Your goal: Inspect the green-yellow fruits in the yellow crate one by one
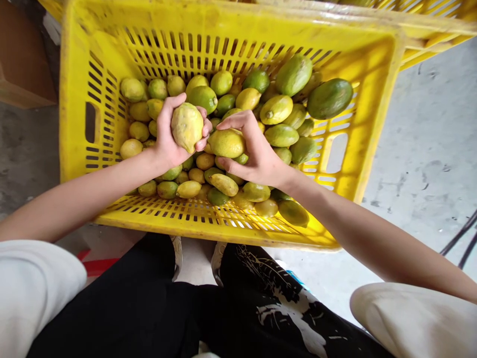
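L hand (167, 138) has fingers curled snugly round a knobbly lemon (187, 128), approx. 9 o'clock of yellow crate (231, 20) ctr. R hand (261, 151): fingers in part-open C abt. smoother lemon (228, 143) nr. ctr., can't tell if gripped; big green fruit (330, 98) btwn. 2 & 3 o'clock.

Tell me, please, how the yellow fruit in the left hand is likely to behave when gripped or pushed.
The yellow fruit would probably roll if pushed, being rounded, though its tapered tip may make it swerve. Its bumpy skin should give the left hand some grip. It looks fairly stiff, its plump shape not visibly squashed.
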A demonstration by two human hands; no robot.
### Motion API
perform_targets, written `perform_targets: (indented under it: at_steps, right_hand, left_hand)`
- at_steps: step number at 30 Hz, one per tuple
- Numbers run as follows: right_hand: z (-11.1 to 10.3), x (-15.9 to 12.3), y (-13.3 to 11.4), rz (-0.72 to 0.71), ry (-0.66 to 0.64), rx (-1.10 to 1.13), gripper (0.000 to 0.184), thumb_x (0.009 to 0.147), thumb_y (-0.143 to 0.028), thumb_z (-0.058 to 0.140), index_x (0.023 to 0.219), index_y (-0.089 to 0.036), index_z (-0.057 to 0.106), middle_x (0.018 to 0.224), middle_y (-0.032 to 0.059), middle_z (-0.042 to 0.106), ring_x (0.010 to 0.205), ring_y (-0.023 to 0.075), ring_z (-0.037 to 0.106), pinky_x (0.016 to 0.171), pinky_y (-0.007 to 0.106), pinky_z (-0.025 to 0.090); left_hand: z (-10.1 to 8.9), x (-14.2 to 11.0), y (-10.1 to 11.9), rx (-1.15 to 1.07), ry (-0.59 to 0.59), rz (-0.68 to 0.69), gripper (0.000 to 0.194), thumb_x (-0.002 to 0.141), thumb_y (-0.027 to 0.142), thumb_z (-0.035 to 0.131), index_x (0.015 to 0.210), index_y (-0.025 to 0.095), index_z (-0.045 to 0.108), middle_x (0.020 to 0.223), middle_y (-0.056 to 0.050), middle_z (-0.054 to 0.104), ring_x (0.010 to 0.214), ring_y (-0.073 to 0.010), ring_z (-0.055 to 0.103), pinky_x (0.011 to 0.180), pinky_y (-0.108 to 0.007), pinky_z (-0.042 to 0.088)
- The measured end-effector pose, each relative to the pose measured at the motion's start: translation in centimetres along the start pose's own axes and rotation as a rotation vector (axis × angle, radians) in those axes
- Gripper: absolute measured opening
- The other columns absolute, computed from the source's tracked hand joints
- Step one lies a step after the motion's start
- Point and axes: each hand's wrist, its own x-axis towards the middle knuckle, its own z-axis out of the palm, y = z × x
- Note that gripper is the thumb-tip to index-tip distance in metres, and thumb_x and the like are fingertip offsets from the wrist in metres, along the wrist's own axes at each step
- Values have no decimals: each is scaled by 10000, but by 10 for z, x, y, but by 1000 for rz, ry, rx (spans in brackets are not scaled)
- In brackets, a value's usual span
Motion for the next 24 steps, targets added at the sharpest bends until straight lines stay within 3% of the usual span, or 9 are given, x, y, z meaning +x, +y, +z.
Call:
perform_targets:
  at_steps: [5,8,12,15,17,19,22,24]
  right_hand:
    - [2,1,-5,-3,-49,42,588,724,-657,953,1131,-361,647,1300,92,698,1323,404,619,1293,627,487]
    - [6,0,-4,18,-70,104,636,685,-685,979,1103,-351,636,1253,82,710,1276,390,654,1223,605,557]
    - [9,-1,4,36,132,218,666,744,-716,948,1126,-329,564,1279,72,670,1257,339,679,1073,538,650]
    - [9,1,12,103,256,447,619,797,-671,927,1099,-336,503,1173,17,697,1188,301,738,1048,525,656]
    - [7,2,17,202,317,639,589,793,-594,939,1091,-349,494,1096,-24,725,1147,289,765,1094,557,641]
    - [2,3,26,276,296,704,549,760,-562,936,1109,-385,551,1058,-34,757,1167,308,761,1129,584,626]
    - [-7,3,40,295,177,580,504,736,-689,866,1140,-455,676,1061,1,804,1284,378,707,1126,620,603]
    - [-11,4,48,299,169,528,513,742,-760,820,1148,-467,711,1084,16,823,1334,404,677,1107,644,590]
  left_hand:
    - [0,3,-2,-8,-13,22,408,927,654,597,802,271,536,610,-4,623,520,-133,476,440,-266,358]
    - [5,3,0,-33,34,20,440,937,676,580,791,264,527,588,-1,592,510,-120,448,464,-256,372]
    - [10,1,16,46,45,-79,622,1037,744,320,882,205,590,691,-39,664,567,-136,577,552,-241,446]
    - [13,-1,27,105,21,-133,663,1082,528,101,1044,147,642,794,-70,707,690,-198,714,638,-256,516]
    - [13,-1,28,121,47,-134,578,1053,398,142,1102,141,657,792,-75,713,725,-225,747,618,-256,517]
    - [10,2,23,124,82,-129,451,1022,338,267,1119,155,667,801,-73,734,736,-227,757,592,-248,501]
    - [1,6,12,115,72,-117,330,1046,367,423,1152,186,678,879,-49,780,747,-189,746,642,-246,514]
    - [-3,9,7,104,67,-123,295,1074,432,500,1114,202,680,868,-33,776,763,-171,737,719,-253,552]
